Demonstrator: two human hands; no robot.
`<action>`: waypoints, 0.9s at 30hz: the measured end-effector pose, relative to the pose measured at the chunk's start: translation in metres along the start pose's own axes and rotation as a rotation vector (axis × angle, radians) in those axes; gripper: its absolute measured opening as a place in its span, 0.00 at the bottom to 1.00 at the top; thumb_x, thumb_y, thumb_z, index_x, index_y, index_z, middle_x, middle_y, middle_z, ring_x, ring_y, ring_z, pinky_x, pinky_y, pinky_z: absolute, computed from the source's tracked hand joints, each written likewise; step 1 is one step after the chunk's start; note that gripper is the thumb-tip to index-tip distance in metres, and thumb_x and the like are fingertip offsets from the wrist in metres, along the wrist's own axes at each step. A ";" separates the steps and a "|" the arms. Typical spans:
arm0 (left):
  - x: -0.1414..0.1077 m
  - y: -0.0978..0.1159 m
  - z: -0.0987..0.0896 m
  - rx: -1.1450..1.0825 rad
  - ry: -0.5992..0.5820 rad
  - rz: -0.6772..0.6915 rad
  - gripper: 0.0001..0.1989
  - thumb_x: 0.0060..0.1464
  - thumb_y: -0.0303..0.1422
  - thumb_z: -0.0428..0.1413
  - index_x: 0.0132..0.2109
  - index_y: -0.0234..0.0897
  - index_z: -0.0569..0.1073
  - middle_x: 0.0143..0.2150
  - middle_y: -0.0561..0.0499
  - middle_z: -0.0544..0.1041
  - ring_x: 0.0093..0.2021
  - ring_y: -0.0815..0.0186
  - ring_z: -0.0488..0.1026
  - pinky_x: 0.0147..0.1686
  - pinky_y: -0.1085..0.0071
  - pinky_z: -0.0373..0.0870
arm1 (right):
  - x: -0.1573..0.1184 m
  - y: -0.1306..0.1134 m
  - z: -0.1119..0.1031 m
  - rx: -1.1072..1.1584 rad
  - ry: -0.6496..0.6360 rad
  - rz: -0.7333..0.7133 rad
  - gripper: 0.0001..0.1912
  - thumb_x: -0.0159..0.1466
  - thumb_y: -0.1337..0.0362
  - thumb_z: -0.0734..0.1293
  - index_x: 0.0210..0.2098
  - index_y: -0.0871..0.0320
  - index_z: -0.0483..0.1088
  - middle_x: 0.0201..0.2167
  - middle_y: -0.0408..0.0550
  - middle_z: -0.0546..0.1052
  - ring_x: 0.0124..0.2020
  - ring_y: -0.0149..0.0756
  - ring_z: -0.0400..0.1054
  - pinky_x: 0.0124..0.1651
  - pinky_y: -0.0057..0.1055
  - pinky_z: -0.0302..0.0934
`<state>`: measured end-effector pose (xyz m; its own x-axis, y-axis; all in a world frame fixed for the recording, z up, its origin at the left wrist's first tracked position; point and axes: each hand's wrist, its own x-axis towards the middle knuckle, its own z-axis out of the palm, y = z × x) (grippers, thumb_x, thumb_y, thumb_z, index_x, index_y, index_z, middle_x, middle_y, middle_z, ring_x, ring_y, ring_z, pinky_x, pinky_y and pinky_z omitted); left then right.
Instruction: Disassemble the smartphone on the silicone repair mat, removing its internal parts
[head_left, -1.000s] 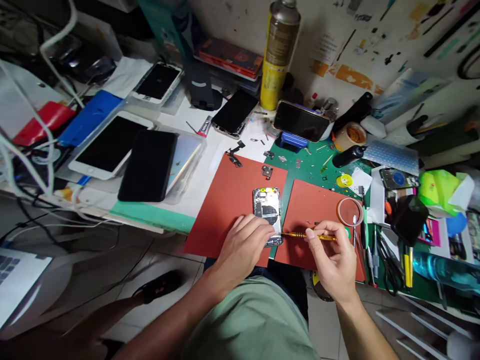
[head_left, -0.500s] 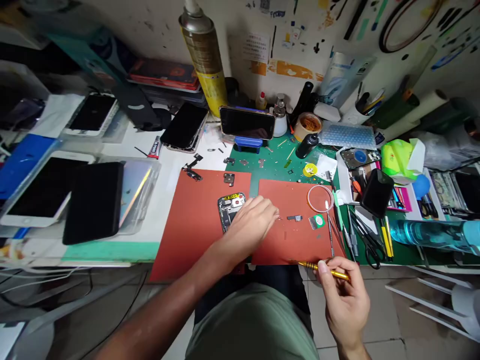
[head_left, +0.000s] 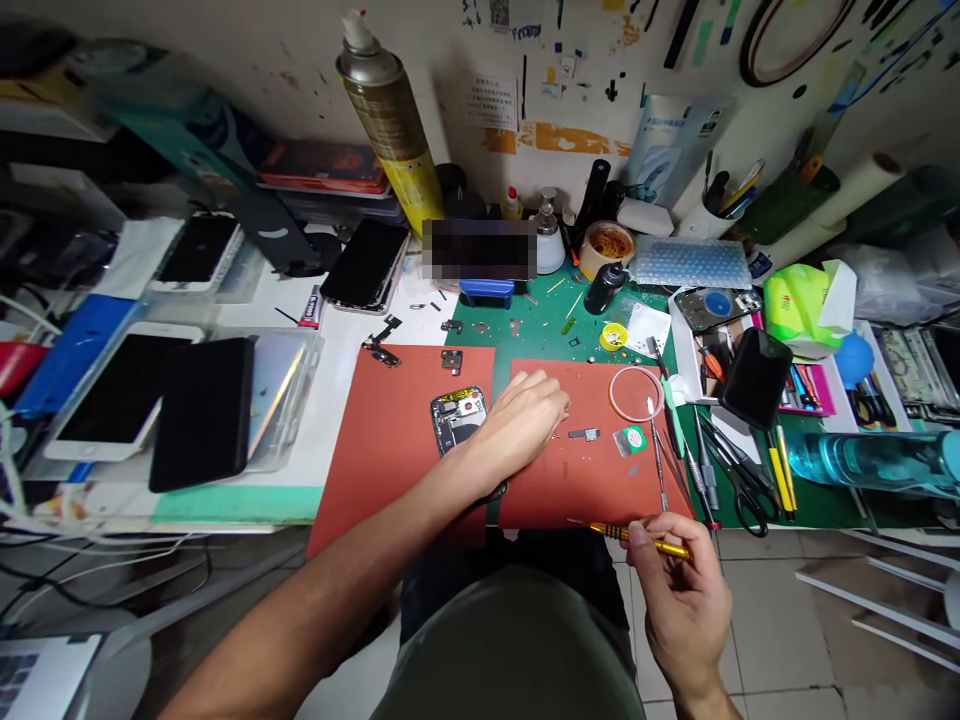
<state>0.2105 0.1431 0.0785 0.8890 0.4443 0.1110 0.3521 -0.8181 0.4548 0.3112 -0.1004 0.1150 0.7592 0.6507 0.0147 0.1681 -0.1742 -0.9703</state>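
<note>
My right hand (head_left: pixel 682 595) is closed around a gold screwdriver (head_left: pixel 609 531), its thin tip pointing left at the front edge of the red-brown mat. Over the gap between the two mats, my left hand (head_left: pixel 525 415) is palm down with its fingers curled together. Whatever its fingertips hold, if anything, is hidden. Partly under the left forearm lies an opened phone (head_left: pixel 456 415), its inner parts showing. Right of the left hand, a small grey phone part (head_left: pixel 585 434) and a little green-and-clear packet (head_left: pixel 630 441) rest on the right mat.
Tweezers, scissors (head_left: pixel 754 490) and pens lie at the right beside a blue bottle (head_left: pixel 870 458). A phone on a blue stand (head_left: pixel 486 292), a spray can (head_left: pixel 390 130) and a tape roll (head_left: pixel 609 245) stand at the back. Several phones, including a black one (head_left: pixel 202 415), fill the left.
My left hand has shifted slightly up and to the right relative to the mats, away from the tiny bits beside the grey part. My right hand still holds the screwdriver. The view has shifted a little.
</note>
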 end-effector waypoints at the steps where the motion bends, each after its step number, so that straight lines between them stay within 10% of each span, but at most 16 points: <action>1: -0.001 -0.001 -0.004 -0.006 0.003 0.002 0.13 0.75 0.33 0.52 0.41 0.36 0.77 0.39 0.47 0.78 0.43 0.58 0.72 0.44 0.61 0.64 | -0.001 0.000 -0.001 0.001 0.006 0.005 0.10 0.67 0.56 0.77 0.39 0.53 0.77 0.29 0.43 0.82 0.27 0.35 0.80 0.29 0.25 0.74; 9: -0.084 0.022 -0.059 -0.295 0.312 -0.250 0.11 0.75 0.34 0.54 0.49 0.41 0.81 0.46 0.49 0.84 0.47 0.60 0.80 0.48 0.63 0.76 | -0.005 -0.010 0.012 0.234 0.088 0.120 0.10 0.68 0.57 0.77 0.45 0.55 0.79 0.30 0.46 0.83 0.27 0.36 0.79 0.33 0.30 0.76; 11: -0.117 0.047 -0.053 -0.628 0.231 -0.251 0.11 0.75 0.37 0.55 0.52 0.44 0.82 0.45 0.49 0.85 0.41 0.64 0.82 0.38 0.68 0.78 | -0.012 -0.014 0.029 0.317 -0.011 0.130 0.08 0.70 0.58 0.76 0.44 0.54 0.78 0.30 0.46 0.83 0.27 0.36 0.79 0.32 0.30 0.76; 14: -0.149 0.085 -0.025 -1.001 0.279 -0.331 0.26 0.71 0.51 0.57 0.68 0.43 0.75 0.63 0.39 0.81 0.61 0.52 0.80 0.57 0.55 0.81 | -0.030 -0.017 0.059 0.331 -0.252 0.104 0.03 0.71 0.61 0.73 0.42 0.53 0.77 0.32 0.45 0.83 0.28 0.34 0.79 0.30 0.27 0.74; 19: -0.169 0.099 0.007 -1.474 0.580 -0.721 0.23 0.75 0.50 0.51 0.48 0.38 0.83 0.47 0.41 0.86 0.48 0.55 0.83 0.56 0.56 0.81 | -0.037 -0.020 0.083 0.134 -0.620 -0.089 0.07 0.75 0.65 0.67 0.48 0.52 0.78 0.40 0.47 0.83 0.39 0.34 0.79 0.43 0.28 0.74; 22: -0.185 0.078 0.004 -1.361 0.788 -0.766 0.25 0.75 0.51 0.50 0.40 0.37 0.79 0.30 0.49 0.79 0.31 0.62 0.78 0.38 0.64 0.80 | -0.010 -0.022 0.088 -0.091 -0.642 -0.220 0.07 0.75 0.65 0.68 0.47 0.53 0.79 0.40 0.46 0.81 0.39 0.33 0.77 0.44 0.28 0.71; 27: -0.207 0.045 0.000 -0.413 0.629 -0.556 0.10 0.75 0.33 0.52 0.47 0.38 0.77 0.33 0.52 0.81 0.29 0.68 0.76 0.32 0.71 0.70 | 0.036 -0.019 0.115 -0.392 -0.711 -0.306 0.10 0.76 0.63 0.66 0.46 0.57 0.81 0.35 0.47 0.81 0.31 0.33 0.74 0.34 0.29 0.67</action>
<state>0.0428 0.0143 0.0764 0.2595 0.9476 0.1863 0.4399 -0.2877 0.8507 0.2630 0.0118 0.1063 0.0945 0.9953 -0.0200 0.6044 -0.0733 -0.7933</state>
